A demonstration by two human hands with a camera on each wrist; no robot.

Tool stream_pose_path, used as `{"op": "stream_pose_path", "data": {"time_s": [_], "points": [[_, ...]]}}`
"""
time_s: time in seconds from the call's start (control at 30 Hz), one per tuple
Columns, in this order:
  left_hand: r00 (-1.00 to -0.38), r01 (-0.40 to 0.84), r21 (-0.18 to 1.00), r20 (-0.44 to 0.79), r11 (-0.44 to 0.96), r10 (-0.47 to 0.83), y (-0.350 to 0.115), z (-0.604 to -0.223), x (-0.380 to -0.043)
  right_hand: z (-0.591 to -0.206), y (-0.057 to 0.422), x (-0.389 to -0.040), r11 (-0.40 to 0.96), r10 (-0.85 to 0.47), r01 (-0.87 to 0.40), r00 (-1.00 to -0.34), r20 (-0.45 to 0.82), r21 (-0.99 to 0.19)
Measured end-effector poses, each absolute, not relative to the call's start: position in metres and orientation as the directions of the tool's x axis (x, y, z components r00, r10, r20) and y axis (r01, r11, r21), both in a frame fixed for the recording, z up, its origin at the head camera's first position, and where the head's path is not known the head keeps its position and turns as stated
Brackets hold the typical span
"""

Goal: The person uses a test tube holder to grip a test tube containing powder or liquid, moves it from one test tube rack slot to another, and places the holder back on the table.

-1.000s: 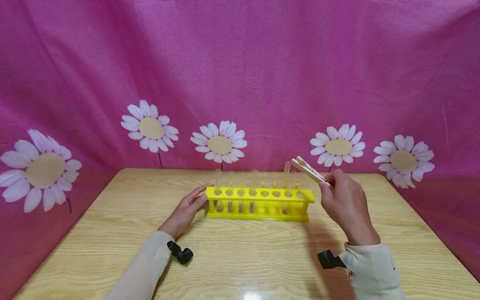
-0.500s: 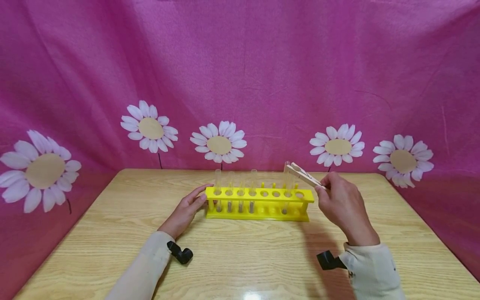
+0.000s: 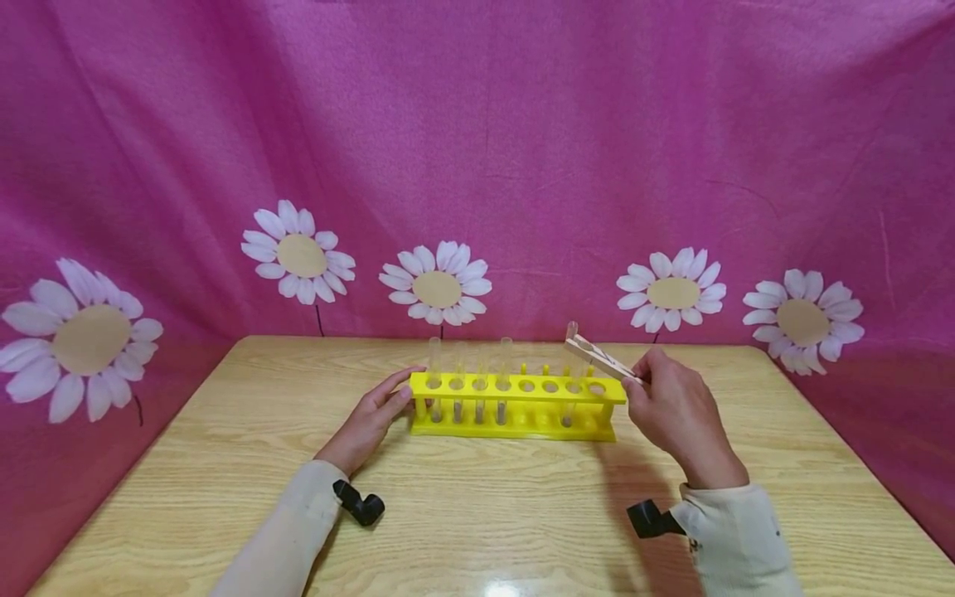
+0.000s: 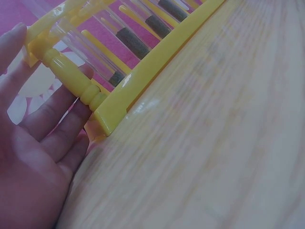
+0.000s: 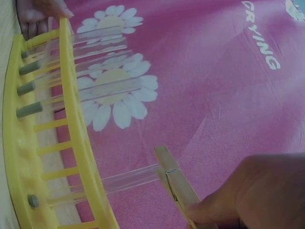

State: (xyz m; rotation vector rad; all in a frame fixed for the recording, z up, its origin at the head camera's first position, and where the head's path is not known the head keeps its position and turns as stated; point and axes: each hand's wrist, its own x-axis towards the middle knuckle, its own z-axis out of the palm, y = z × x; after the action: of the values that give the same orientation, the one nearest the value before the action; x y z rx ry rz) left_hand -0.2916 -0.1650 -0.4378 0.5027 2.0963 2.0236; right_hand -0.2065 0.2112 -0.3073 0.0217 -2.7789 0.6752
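The yellow test tube rack [image 3: 477, 430] stands upright on the wooden table. My left hand [image 3: 370, 419] holds its left end, thumb at the top bar and fingers behind the end post, as the left wrist view shows. Between thumb and fingers my right hand [image 3: 679, 419] pinches the rear of a wooden test tube holder [image 3: 608, 359]. The holder's front end is at the upper part of a clear test tube [image 5: 131, 181], which stands in the rack toward the right with a little dark grey matter at its bottom. I cannot tell whether the holder clasps the tube.
Several more test tubes [image 5: 112, 89] with dark grey contents stand in the left holes of the rack. Yellow pegs [image 3: 545, 368] rise along its back. A pink cloth [image 3: 522, 166] with printed daisies hangs behind the wooden table [image 3: 462, 514].
The holder, in my right hand, has moved left and down from beside the right test tube to its upper part. My left hand and the rack have stayed in place.
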Motion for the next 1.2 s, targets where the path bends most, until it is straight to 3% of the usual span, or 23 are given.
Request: {"op": "stream_pose_path", "data": {"time_s": [0.63,0.93,1.2], "points": [[-0.933,0.101,0.994,0.084,0.033,0.35,-0.1636,-0.437,-0.2911,-0.313,0.2125,-0.2118,0.882,0.033,-0.028,-0.992,0.122,-0.469],[-0.936,0.094,0.995,0.077,0.034,0.343,-0.1643,-0.4354,-0.2915,-0.3145,0.2125,-0.2138,0.886,0.016,-0.042,-0.992,0.123,-0.461],[-0.932,0.097,0.995,0.08,0.033,0.353,-0.1641,-0.4361,-0.2898,-0.3153,0.2118,-0.2142,0.848,0.033,0.01,-0.999,0.035,-0.529]]}}
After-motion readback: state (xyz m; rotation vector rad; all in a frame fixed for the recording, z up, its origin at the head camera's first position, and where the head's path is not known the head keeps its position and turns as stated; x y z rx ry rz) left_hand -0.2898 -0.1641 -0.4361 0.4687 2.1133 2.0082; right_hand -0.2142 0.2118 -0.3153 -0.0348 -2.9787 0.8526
